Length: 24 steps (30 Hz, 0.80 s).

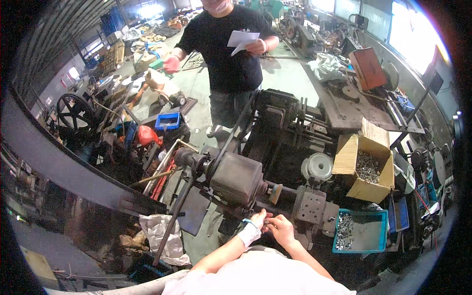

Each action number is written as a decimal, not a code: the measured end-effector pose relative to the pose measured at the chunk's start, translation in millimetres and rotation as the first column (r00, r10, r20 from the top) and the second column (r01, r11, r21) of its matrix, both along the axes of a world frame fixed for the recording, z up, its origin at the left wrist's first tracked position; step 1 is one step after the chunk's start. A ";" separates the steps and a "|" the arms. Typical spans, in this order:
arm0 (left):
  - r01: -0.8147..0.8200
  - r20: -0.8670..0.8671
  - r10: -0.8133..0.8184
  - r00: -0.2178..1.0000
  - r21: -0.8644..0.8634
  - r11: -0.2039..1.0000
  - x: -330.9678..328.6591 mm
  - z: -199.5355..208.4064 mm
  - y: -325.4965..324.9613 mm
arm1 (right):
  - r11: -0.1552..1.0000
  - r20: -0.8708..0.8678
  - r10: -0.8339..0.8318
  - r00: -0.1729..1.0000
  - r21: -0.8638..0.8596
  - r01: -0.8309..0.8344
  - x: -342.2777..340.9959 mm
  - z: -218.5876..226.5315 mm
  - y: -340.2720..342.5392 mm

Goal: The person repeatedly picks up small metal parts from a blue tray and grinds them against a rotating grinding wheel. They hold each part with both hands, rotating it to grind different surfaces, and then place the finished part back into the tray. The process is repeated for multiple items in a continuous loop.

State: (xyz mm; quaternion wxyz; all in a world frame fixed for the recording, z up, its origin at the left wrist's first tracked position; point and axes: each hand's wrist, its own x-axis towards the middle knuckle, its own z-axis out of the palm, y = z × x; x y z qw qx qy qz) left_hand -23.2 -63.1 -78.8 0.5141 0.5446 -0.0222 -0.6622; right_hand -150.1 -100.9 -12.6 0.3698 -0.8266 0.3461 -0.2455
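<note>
My left hand (258, 219), with a white wrap (250, 234) around its wrist, is closed in front of a dark lathe-like machine (237, 178). Close against it, my right hand (281, 230) has its fingers pinched together. Between the fingertips of both hands is a small metal piece (267, 224), too small and partly hidden to name. Just beyond my hands is the machine's spindle, with a tan round piece (275, 193) at its end. A dark block with several holes (310, 206) stands to the right.
A teal tray (362, 250) and an open cardboard box (346, 160) at the right hold many small metal parts. Across the machine stands a person (231, 54) holding white papers (242, 41). A dark slanted bar (172, 223) and white sack (164, 241) are at the left.
</note>
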 end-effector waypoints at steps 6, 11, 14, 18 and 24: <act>0.086 0.083 -0.083 0.993 -0.029 0.996 -5.8 -6.2 0.2 | 0.918 0.240 -0.203 0.949 0.385 0.099 2.5 -6.7 -1.2; 0.090 -0.058 -0.099 0.993 -0.145 0.985 3.8 9.3 9.2 | 0.811 0.209 -0.401 0.892 0.535 0.239 -5.6 -29.8 -17.3; 0.234 0.139 -0.207 0.969 -0.220 0.947 2.9 35.7 12.7 | 0.765 0.158 -0.401 0.902 0.599 0.235 -7.0 -26.3 -20.6; 0.222 0.209 -0.178 0.962 -0.211 0.952 -0.7 35.0 10.5 | 0.759 0.190 -0.399 0.897 0.618 0.206 -7.9 -35.0 -22.5; 0.219 0.303 -0.155 0.940 -0.190 0.957 -2.1 31.3 7.4 | 0.779 0.162 -0.389 0.907 0.584 0.230 -3.9 -36.7 -26.3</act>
